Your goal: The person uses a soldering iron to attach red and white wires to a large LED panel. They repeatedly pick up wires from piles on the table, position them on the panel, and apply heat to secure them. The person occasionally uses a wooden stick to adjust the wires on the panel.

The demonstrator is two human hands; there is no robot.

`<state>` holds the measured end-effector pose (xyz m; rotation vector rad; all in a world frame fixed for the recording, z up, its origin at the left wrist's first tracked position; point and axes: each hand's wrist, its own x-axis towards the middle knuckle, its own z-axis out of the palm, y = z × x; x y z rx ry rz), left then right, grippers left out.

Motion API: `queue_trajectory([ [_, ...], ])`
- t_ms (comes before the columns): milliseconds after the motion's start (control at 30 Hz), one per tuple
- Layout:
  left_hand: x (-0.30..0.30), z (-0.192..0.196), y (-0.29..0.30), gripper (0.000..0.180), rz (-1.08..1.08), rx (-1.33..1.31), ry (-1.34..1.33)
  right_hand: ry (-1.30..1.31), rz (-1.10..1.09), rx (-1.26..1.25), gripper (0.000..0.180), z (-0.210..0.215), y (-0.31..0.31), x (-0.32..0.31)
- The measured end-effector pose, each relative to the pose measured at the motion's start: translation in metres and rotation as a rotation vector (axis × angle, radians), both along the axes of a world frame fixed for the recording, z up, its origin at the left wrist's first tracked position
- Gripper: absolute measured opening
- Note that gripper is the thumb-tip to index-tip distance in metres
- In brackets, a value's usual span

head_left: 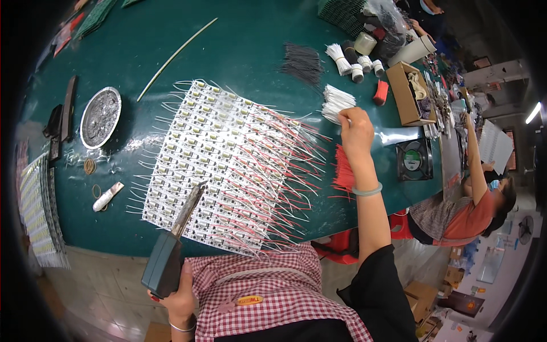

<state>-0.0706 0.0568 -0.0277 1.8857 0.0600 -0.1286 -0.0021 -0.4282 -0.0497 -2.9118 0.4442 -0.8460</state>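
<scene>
My left hand (181,296) is wrapped around the dark handle of a soldering gun (162,263). The gun's metal tip rests over a sheet of white circuit boards (196,154), above or touching it; I cannot tell which. Rows of small components cover the sheet, with white wires along its left edge and red and white wires fanning out on its right. My right hand (358,134) has its fingers pinched together at the near right end of a pile of white wires (337,102). Anything between those fingertips is too small to make out. Red wires (343,171) lie beside that wrist.
Left of the sheet are a round foil-like dish (101,118), a white tube (108,196) and stacked boards (40,211). Black wires (303,61), wire bundles (340,60), a cardboard box (403,94) and a fan (414,159) lie farther right. A co-worker (461,211) sits at the right.
</scene>
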Motion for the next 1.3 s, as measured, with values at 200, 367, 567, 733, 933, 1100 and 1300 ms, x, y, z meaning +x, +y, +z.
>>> queue_trajectory([
  [200, 0.000, 0.000, 0.002, 0.040, -0.013, 0.014, -0.008, -0.009, 0.028, -0.059, 0.007, 0.022, 0.006, 0.004],
  [367, -0.004, -0.001, 0.007, 0.042, 0.006, -0.010, 0.012, 0.255, 0.118, -0.282, 0.009, 0.070, 0.022, 0.005],
  [567, -0.005, 0.003, 0.001, 0.040, -0.028, -0.029, 0.025, 0.630, 0.185, -0.569, 0.006, 0.080, 0.049, 0.027],
  [733, -0.011, 0.009, 0.000, 0.037, -0.023, -0.014, -0.010, 0.753, 0.136, -0.580, 0.007, 0.060, 0.049, 0.040],
  [933, -0.017, -0.010, 0.007, 0.036, 0.098, -0.048, -0.025, 0.566, 0.128, -0.477, 0.009, 0.059, 0.008, 0.031],
  [1100, -0.015, -0.012, 0.003, 0.035, 0.093, -0.092, -0.041, 0.363, 0.149, -0.312, 0.010, 0.045, -0.010, 0.012],
  [1300, -0.009, -0.011, 0.006, 0.035, 0.056, -0.013, -0.171, 0.506, 0.201, -0.712, 0.010, 0.078, 0.032, 0.019],
])
